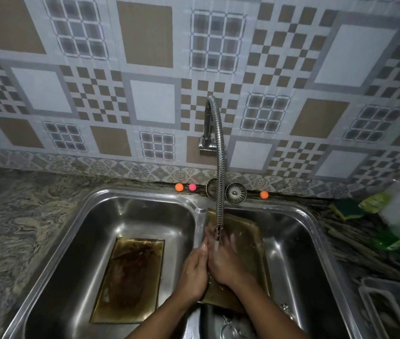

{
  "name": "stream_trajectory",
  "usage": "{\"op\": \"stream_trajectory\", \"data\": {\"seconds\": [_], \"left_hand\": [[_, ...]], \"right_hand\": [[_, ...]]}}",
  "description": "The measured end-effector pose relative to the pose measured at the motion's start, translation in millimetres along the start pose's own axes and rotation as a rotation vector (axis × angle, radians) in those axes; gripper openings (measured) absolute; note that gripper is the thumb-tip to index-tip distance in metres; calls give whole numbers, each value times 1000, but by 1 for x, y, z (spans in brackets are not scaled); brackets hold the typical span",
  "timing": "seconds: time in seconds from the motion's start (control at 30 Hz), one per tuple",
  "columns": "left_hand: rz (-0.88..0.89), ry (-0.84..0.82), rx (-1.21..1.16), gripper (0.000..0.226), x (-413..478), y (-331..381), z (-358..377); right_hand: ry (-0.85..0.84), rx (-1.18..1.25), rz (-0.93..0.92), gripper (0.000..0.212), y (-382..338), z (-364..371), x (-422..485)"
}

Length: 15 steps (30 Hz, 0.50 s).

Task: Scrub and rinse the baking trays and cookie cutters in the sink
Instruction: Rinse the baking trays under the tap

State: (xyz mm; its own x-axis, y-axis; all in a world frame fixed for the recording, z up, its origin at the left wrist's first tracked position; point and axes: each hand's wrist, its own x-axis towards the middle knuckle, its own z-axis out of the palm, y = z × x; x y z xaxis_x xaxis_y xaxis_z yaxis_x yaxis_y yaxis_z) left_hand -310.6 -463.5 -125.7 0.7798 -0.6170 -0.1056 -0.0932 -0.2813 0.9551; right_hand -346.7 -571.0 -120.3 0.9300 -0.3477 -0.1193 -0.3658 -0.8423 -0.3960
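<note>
Now, obs.: both hands sit in the stream from the flexible ribbed steel tap (220, 167), over the right basin of the double stainless-steel sink (145, 192). The left hand (194, 270) and right hand (226, 260) lie palm against palm, fingers extended and wet. They grasp nothing I can see. The fingertips are blurred by water.

Task items:
- A brown-stained rectangular metal baking tray (130, 277) lies flat on the floor of the left basin, at 9 o'clock of the hands and well apart from them.
- A second grimy rectangular baking tray (250, 241) sits in the right basin directly beneath the hands. It appears tilted, with its far end up toward the back wall at 12 o'clock. Whether the hands touch it cannot be determined.
- Cookie cutters: none identified. Small metal shapes at 6 o'clock in the right basin are too dim to name.

Handling judgement: the trays look like thin sheet metal, so stiff, fairly light and not fragile. Wet and greasy, they are likely slippery. The best hold is probably the raised rim on a long side, thumb inside the lip and fingers underneath. The flat tray would need a corner lifted first. Rim edges may be sharp.

The green-and-yellow scrub sponge (347, 211) lies on the counter at 2 o'clock, near the sink.
</note>
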Motion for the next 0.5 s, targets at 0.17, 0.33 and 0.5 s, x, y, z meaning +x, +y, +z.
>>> {"op": "stream_trajectory", "data": {"seconds": [0.17, 0.33, 0.5], "left_hand": [[-101, 60, -38, 36, 7, 8, 0], [65, 14, 250, 56, 14, 16, 6], [264, -52, 736, 49, 16, 39, 5]], "right_hand": [[-12, 255, -233, 36, 10, 10, -47], [122, 384, -70, 17, 48, 18, -87], [157, 632, 321, 24, 72, 44, -76]]}}
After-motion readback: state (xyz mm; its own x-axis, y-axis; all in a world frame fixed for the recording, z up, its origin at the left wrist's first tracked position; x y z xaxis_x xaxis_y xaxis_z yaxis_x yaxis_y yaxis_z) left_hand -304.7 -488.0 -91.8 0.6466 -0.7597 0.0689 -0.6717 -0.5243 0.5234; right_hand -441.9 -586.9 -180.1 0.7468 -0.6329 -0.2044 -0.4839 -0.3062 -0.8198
